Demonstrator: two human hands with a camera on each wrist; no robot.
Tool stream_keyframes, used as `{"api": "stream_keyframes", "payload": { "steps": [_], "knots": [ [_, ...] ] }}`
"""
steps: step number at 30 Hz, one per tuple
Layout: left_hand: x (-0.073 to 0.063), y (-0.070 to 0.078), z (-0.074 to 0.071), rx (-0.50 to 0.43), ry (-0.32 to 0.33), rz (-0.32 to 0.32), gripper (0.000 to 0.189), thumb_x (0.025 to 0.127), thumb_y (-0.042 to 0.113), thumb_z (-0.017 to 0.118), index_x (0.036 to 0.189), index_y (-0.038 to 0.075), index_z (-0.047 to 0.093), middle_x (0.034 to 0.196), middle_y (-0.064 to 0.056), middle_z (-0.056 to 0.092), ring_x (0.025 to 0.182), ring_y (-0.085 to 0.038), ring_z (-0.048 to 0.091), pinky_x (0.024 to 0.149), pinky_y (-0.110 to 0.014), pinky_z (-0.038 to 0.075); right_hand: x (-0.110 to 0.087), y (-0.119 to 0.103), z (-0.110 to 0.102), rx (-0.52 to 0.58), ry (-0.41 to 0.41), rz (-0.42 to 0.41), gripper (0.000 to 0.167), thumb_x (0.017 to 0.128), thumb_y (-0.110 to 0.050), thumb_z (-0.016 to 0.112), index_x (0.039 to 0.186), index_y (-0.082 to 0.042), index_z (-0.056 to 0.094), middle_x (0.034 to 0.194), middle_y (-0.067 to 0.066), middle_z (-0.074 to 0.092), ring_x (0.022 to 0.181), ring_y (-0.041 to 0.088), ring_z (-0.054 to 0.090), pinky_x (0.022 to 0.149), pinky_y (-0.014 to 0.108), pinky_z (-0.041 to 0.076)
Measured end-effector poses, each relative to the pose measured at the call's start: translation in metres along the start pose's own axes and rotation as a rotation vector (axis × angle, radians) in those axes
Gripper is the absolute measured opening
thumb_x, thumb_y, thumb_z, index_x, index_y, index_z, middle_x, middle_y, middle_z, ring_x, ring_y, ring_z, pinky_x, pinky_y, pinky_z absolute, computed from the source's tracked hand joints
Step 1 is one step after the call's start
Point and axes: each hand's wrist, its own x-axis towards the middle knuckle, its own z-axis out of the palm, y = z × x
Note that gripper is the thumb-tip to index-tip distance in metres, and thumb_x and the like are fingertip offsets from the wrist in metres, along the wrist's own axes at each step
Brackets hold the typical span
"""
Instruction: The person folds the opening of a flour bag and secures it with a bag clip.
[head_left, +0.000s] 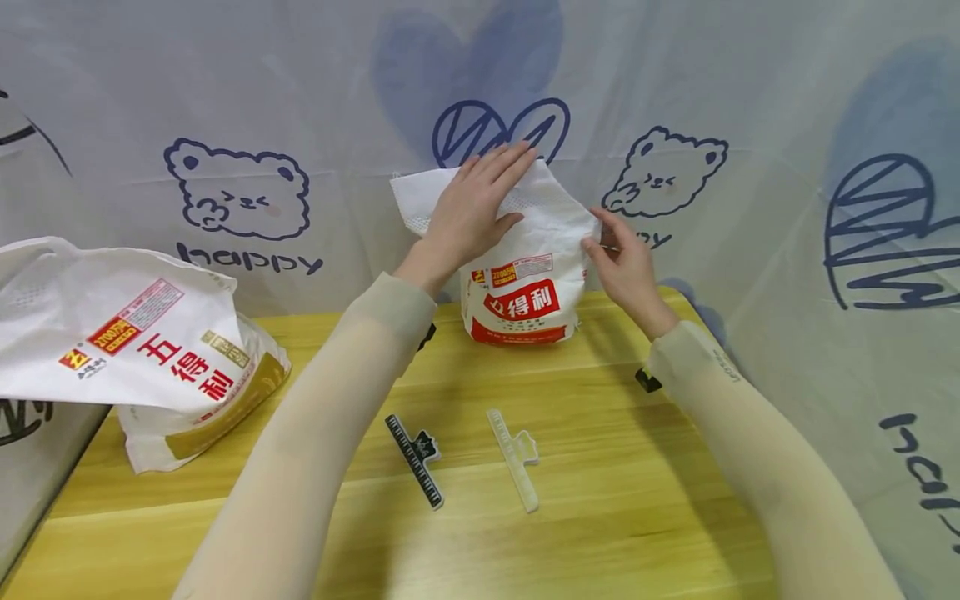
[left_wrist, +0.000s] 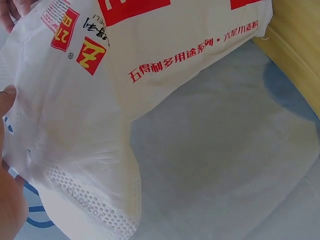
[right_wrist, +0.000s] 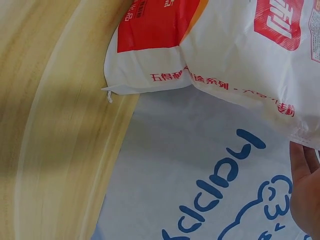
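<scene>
A white flour bag (head_left: 517, 275) with red print stands at the back of the table, its upper part loose and partly folded. Across that upper part lies my left hand (head_left: 472, 200), fingers straight and thumb spread to the right. In the left wrist view only part of the left hand (left_wrist: 11, 200) shows, touching the bag (left_wrist: 65, 110). My right hand (head_left: 621, 262) pinches the bag's right edge between thumb and fingers. The right wrist view shows the right hand (right_wrist: 306, 195) at the edge of the bag (right_wrist: 225, 50).
A second flour bag (head_left: 180, 358) with a gold base leans at the left. A black piano-pattern clip (head_left: 415, 461) and a white clip (head_left: 513, 458) lie on the wooden table (head_left: 600, 517). Behind hangs a printed cloth (head_left: 337, 100).
</scene>
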Motion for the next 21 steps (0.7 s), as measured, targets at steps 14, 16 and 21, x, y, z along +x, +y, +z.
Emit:
{"api": "stream_keyframes", "payload": {
  "steps": [14,16,21],
  "knots": [
    [-0.008,0.000,0.002,-0.077,0.168,0.087,0.054,0.103,0.020,0.068,0.153,0.010,0.052,0.151,-0.008,0.057,0.141,-0.026,0.051,0.126,-0.034,0.025,-0.005,-0.003,0.003,0.000,0.079,-0.007,0.042,0.101,-0.012,0.070,0.141,-0.008,0.059,0.128,0.011,0.068,0.109,0.024,0.067,0.096,0.035,0.058],
    [-0.010,0.001,0.002,-0.081,0.184,0.094,0.050,0.103,0.018,0.067,0.151,0.010,0.055,0.147,-0.008,0.061,0.138,-0.026,0.054,0.125,-0.033,0.027,-0.005,-0.003,0.003,0.005,0.093,-0.010,0.041,0.100,-0.011,0.070,0.139,-0.007,0.060,0.127,0.012,0.069,0.108,0.025,0.068,0.096,0.034,0.058],
    [-0.015,0.001,0.002,-0.089,0.228,0.105,0.040,0.103,0.016,0.066,0.143,0.009,0.063,0.137,-0.009,0.067,0.129,-0.026,0.060,0.121,-0.033,0.034,-0.007,-0.004,0.005,0.011,0.118,-0.026,0.038,0.100,-0.011,0.071,0.136,-0.005,0.062,0.124,0.012,0.070,0.107,0.024,0.069,0.093,0.030,0.059]
  ]
}}
